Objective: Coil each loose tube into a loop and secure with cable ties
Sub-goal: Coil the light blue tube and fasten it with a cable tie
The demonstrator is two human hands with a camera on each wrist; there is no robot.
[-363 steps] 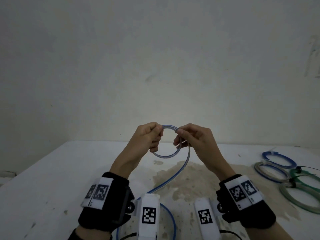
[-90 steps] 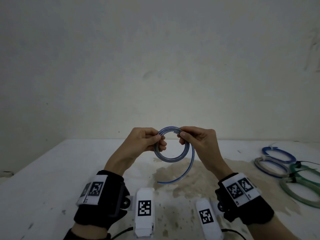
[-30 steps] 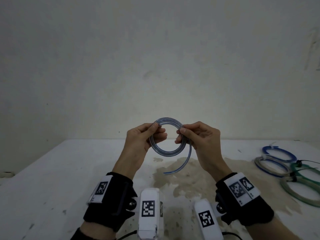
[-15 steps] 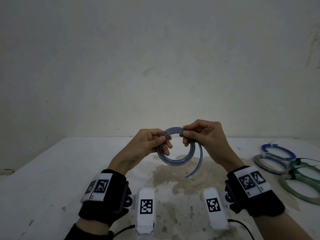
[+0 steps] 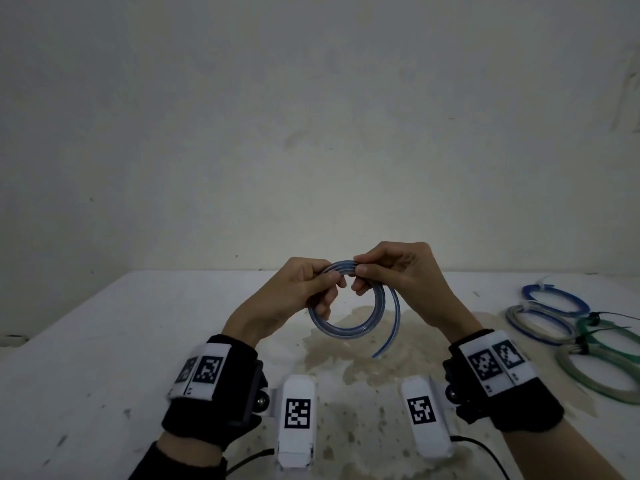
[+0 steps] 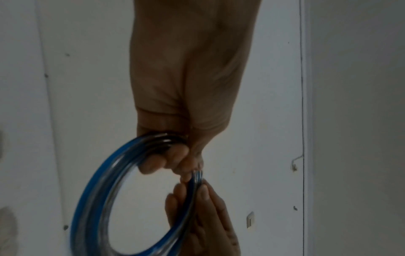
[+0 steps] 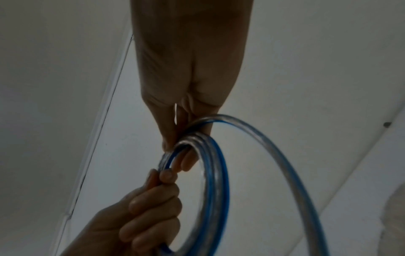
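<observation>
4 coiled tubes (image 5: 575, 336) lie tied at the right of the table (image 5: 104, 341). The tube (image 5: 349, 329) in hand is nearly wound, a short tail hanging loose, no tie on it. Left hand (image 5: 298, 292) and right hand (image 5: 398, 275) both pinch its top, above the table.

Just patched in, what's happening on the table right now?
A person is winding a clear tube with a blue stripe into a loop above the white table. The left hand grips the coil's left side and the right hand pinches its top. A short free tail hangs loose on the right, and no cable tie is on this coil yet. Four coiled tubes lie at the table's right edge, some with ties visible.
</observation>
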